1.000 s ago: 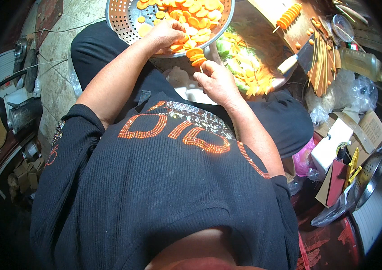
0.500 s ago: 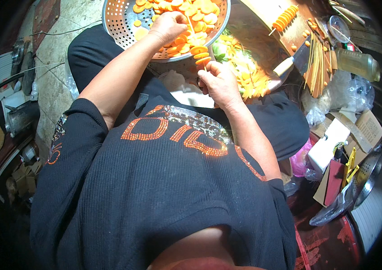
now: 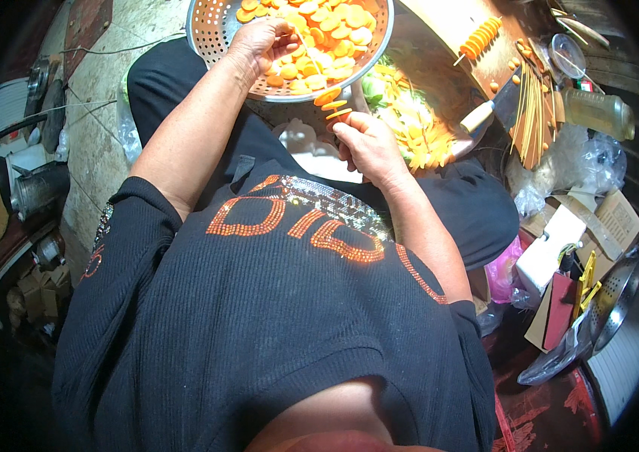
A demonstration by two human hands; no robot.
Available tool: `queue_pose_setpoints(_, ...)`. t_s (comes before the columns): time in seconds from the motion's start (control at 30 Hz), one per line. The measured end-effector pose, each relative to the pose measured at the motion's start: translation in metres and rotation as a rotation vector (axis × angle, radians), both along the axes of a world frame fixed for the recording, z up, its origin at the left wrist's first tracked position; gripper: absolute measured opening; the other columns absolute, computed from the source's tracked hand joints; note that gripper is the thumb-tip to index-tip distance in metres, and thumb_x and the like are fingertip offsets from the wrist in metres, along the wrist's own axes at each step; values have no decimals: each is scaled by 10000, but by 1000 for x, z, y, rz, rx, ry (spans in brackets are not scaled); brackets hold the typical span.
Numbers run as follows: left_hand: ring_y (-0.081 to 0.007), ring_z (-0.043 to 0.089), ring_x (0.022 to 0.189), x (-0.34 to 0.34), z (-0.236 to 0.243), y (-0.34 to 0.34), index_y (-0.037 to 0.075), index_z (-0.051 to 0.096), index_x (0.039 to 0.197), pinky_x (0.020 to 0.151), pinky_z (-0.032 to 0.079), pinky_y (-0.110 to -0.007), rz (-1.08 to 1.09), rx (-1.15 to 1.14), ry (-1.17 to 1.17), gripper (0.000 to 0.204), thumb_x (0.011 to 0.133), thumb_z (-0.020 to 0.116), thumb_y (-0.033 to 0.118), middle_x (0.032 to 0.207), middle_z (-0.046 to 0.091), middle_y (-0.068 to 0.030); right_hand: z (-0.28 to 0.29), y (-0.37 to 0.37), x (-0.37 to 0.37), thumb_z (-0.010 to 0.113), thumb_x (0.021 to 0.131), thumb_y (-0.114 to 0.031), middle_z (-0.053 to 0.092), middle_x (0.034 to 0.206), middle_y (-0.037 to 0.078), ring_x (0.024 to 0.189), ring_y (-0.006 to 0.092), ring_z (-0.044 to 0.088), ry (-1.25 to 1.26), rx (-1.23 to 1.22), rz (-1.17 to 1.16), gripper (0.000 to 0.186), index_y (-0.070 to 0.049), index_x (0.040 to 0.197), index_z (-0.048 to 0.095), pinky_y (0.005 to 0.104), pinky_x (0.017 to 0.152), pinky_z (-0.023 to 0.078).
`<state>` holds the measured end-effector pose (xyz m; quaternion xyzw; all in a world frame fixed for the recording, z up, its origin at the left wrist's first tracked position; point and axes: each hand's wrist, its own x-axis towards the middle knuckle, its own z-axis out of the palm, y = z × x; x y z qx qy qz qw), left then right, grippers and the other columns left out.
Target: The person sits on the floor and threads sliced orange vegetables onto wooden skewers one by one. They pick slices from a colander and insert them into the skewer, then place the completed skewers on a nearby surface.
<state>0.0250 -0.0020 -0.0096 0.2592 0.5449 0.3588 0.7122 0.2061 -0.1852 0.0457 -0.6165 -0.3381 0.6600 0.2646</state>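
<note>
My left hand (image 3: pixel 263 49) is pinched over carrot slices (image 3: pixel 338 34) in the perforated steel colander (image 3: pixel 209 34), beside the upper end of a thin stick; what its fingers hold is hidden. My right hand (image 3: pixel 365 147) is closed on the lower end of that skewer, just below the colander's rim, with a few orange slices (image 3: pixel 327 98) threaded on it, some tilted. Behind my right hand lies a heap of green and orange vegetable pieces (image 3: pixel 417 128).
At upper right a wooden board (image 3: pixel 440 15) bears a full carrot skewer (image 3: pixel 479 39), bamboo sticks (image 3: pixel 523 120) and a wooden-handled knife (image 3: pixel 476 115), near a plastic jar (image 3: pixel 598 113). Plastic bags (image 3: pixel 598 158) and cardboard (image 3: pixel 609 218) lie at right; metal pots (image 3: pixel 37 188) at left.
My left hand has shifted leftward within the colander, its fingers a little higher than a second ago. My right hand stays on the skewer, whose slices now sit more spread and tilted.
</note>
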Motion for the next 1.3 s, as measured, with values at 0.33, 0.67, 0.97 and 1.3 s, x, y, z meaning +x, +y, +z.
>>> queue_pose_setpoints(0.33,-164,619,746,-4,11,-6,18,586,898,666,578,-289,15,19,11,69,835,608,40,829,603,-86,-1,-5,-2,541,865,-198,571,572,30,434,102,515,-17,12,18,196,-29,902,633,245,416,416)
queue_pose_setpoints(0.67,-176,628,757,-10,1,-5,44,567,901,710,569,-321,-54,214,78,66,841,594,41,844,609,-76,0,-8,-1,539,870,-189,568,579,31,452,91,514,33,18,19,194,-20,903,629,227,409,414)
queue_pose_setpoints(0.97,-137,647,773,8,24,-46,62,580,901,724,547,-266,-401,225,160,91,824,620,88,859,625,-60,11,-11,1,544,870,-184,542,567,14,429,77,480,112,16,-71,186,-17,889,626,209,390,390)
queue_pose_setpoints(1.3,-147,631,845,26,38,-90,26,589,941,737,544,-271,-405,125,76,133,813,613,54,942,617,-62,9,-5,0,522,888,-214,521,561,3,392,72,441,107,39,-111,226,-15,923,625,198,373,357)
